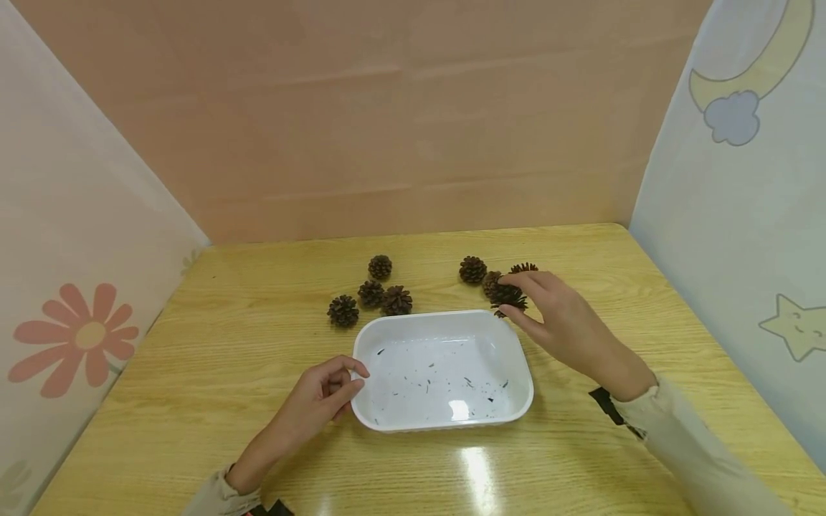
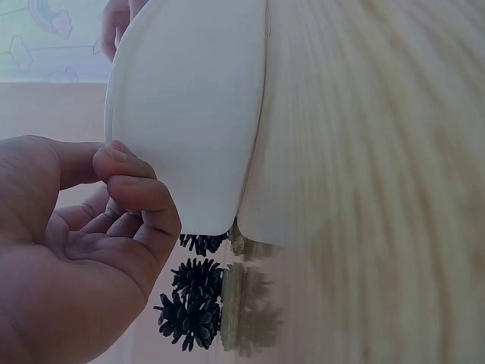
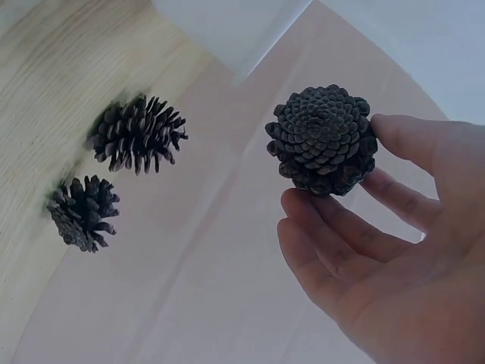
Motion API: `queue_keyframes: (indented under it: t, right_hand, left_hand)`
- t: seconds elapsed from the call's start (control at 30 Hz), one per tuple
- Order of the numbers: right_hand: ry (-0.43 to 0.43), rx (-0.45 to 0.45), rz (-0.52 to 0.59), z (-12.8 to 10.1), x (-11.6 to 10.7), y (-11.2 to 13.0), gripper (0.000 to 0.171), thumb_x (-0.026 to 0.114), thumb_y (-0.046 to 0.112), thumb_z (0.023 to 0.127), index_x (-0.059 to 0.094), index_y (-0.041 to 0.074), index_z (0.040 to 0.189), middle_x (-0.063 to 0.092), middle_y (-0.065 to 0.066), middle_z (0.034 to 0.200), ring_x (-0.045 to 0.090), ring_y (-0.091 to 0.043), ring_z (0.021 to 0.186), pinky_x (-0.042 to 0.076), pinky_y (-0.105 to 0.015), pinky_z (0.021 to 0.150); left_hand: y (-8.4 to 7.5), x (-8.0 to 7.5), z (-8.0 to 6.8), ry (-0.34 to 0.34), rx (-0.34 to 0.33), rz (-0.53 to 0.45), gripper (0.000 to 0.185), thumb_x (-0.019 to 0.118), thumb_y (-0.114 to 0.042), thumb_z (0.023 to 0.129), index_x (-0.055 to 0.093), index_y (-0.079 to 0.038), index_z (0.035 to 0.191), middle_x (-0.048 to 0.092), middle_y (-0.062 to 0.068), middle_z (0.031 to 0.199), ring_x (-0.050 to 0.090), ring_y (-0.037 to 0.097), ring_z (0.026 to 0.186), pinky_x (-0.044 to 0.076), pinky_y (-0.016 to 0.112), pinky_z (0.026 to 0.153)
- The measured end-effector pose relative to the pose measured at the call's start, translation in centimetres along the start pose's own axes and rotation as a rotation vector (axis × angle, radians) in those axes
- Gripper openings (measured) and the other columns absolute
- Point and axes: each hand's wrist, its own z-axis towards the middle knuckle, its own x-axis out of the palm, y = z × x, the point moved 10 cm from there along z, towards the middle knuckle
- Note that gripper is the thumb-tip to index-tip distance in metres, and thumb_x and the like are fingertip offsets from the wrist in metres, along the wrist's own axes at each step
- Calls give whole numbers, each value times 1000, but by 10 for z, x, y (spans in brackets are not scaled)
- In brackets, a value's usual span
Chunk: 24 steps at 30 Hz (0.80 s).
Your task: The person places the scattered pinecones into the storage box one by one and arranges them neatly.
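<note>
A white rectangular dish (image 1: 445, 424) rests on the table, with small dark flakes scattered over its bottom. My left hand (image 1: 323, 390) pinches the dish's left rim between thumb and fingers; the left wrist view shows this hand (image 2: 91, 235) beside the dish's outer wall (image 2: 189, 106). Beyond the dish's back right corner, my right hand (image 1: 568, 326) holds a brown pine cone (image 1: 508, 295) by thumb and fingertips. In the right wrist view that pine cone (image 3: 318, 133) appears raised, its scaly base toward the camera, in the fingers of my right hand (image 3: 394, 227).
Close to my right hand lie more pine cones, one (image 1: 473, 269) farthest left and another (image 1: 524, 268) partly behind the hand. Several pine cones (image 1: 343, 311) are grouped behind the dish's left side. An orange-brown backdrop (image 1: 400, 143) and pale side panels enclose the wooden table (image 1: 258, 308).
</note>
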Motion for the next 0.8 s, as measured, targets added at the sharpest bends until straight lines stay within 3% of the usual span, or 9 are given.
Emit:
queue_keyframes:
  t: [0.1,0.4,0.53,0.8]
  right_hand:
    - [5,-33,14,0,3,7,41,77,13,88,62,5,126,64,-13,118,62,-30,109,55,-48,87]
    - [29,-112,34,-1,15,22,41,81,13,85,65,5,122,64,-9,116,61,-26,109,55,-43,88]
    - [40,-140,48,-3,20,28,40,83,13,82,67,5,118,65,-7,111,62,-22,102,56,-39,82]
    - [147,-107,11,-8,37,28,38,85,15,81,68,9,114,65,-4,108,59,-17,92,55,-34,72]
  left_hand:
    - [0,0,0,0,3,2,25,58,-18,103,61,3,117,53,24,74,48,23,51,44,32,43]
    - [4,0,0,7,-11,-8,26,57,-17,103,60,4,116,53,10,72,46,10,51,44,32,43]
    - [4,0,1,11,-10,-9,26,57,-18,103,60,4,117,53,12,72,46,10,51,44,32,43]
    - [5,0,2,16,-16,-12,27,57,-18,103,60,5,117,54,13,73,48,11,52,44,32,43]
